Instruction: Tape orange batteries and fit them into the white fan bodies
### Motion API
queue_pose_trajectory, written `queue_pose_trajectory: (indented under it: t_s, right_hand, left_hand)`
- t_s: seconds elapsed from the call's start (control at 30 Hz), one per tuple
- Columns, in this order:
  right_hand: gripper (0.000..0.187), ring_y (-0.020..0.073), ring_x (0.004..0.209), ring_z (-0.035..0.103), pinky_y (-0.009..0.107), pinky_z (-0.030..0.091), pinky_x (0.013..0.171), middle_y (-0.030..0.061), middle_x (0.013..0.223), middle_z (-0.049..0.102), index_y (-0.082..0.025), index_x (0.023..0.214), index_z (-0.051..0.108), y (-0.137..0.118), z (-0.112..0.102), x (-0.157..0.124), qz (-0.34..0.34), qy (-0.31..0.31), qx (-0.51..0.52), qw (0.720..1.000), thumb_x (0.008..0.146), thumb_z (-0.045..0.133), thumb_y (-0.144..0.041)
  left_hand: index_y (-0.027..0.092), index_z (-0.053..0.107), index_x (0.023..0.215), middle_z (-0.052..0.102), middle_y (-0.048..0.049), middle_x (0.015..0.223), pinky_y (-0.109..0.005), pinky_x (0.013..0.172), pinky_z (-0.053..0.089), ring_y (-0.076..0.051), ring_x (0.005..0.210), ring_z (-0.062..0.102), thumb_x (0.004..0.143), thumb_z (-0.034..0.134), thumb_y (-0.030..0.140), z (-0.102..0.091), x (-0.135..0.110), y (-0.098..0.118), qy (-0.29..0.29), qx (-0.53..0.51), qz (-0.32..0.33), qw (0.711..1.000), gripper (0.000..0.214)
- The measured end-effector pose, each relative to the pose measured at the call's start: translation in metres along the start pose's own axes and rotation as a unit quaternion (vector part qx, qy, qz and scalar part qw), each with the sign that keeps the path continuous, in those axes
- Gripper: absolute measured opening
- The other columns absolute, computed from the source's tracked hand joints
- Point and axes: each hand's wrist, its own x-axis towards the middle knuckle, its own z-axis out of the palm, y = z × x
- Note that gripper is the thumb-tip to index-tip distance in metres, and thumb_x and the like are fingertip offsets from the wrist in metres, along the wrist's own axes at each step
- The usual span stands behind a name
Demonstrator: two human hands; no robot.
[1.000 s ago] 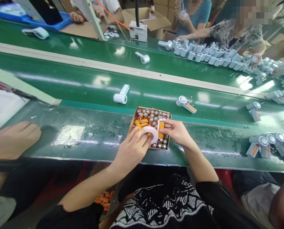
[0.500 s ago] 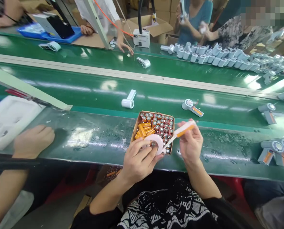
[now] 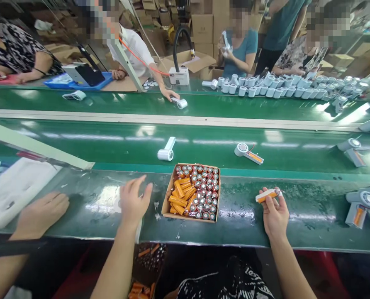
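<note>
My right hand holds an orange battery cell with white tape along one side and short wires at its end. It is raised over the green bench, right of an open cardboard box. In the box are several orange batteries, some lying flat and others standing with their ends up. My left hand is open over the bench left of the box, fingers spread. Beside it the pale tape roll shows only faintly, partly hidden by the hand. A pale strip hangs at the bench edge by my wrist.
On the belt beyond lie a white fan housing and a fan with a battery in its handle. More fans lie at the right. A co-worker's hand rests at the left near a white foam tray. Co-workers sit across.
My left hand has moved left, away from the box, and opened. My right hand has carried the battery to the right. Across the belt, a co-worker's hand has reached a fan housing.
</note>
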Motion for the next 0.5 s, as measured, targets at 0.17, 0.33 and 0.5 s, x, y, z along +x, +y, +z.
queue_pose_trajectory:
  t_s: [0.17, 0.33, 0.5]
  right_hand:
    - [0.081, 0.0353, 0.117, 0.077, 0.06, 0.055, 0.112, 0.0176, 0.124, 0.079, -0.02, 0.141, 0.063, 0.008, 0.003, -0.001, -0.01, -0.044, -0.058, 0.997, 0.074, 0.094, -0.053]
    - [0.073, 0.037, 0.119, 0.076, 0.057, 0.059, 0.11, 0.0166, 0.123, 0.08, -0.02, 0.131, 0.07, 0.01, -0.001, 0.0, -0.011, -0.067, -0.078, 0.995, 0.072, 0.093, -0.057]
    - [0.067, 0.037, 0.117, 0.077, 0.054, 0.063, 0.105, 0.0166, 0.123, 0.08, -0.02, 0.125, 0.075, 0.013, 0.0, 0.002, 0.006, -0.096, -0.063, 0.993, 0.071, 0.095, -0.056]
  left_hand:
    - [0.018, 0.078, 0.121, 0.059, -0.0144, 0.141, -0.043, 0.095, 0.055, -0.026, 0.107, 0.064, 0.113, 0.04, 0.051, 0.061, 0.117, 0.032, -0.141, 0.052, 0.121, 0.981, 0.05]
    - [0.014, 0.077, 0.11, 0.065, -0.0168, 0.126, -0.043, 0.093, 0.057, -0.031, 0.11, 0.064, 0.105, 0.053, 0.059, 0.095, 0.154, 0.042, -0.229, 0.124, 0.122, 0.958, 0.051]
    - [0.01, 0.072, 0.122, 0.068, -0.0232, 0.117, -0.046, 0.086, 0.059, -0.037, 0.102, 0.071, 0.092, 0.057, 0.036, 0.08, 0.151, 0.038, -0.306, 0.206, 0.039, 0.929, 0.042]
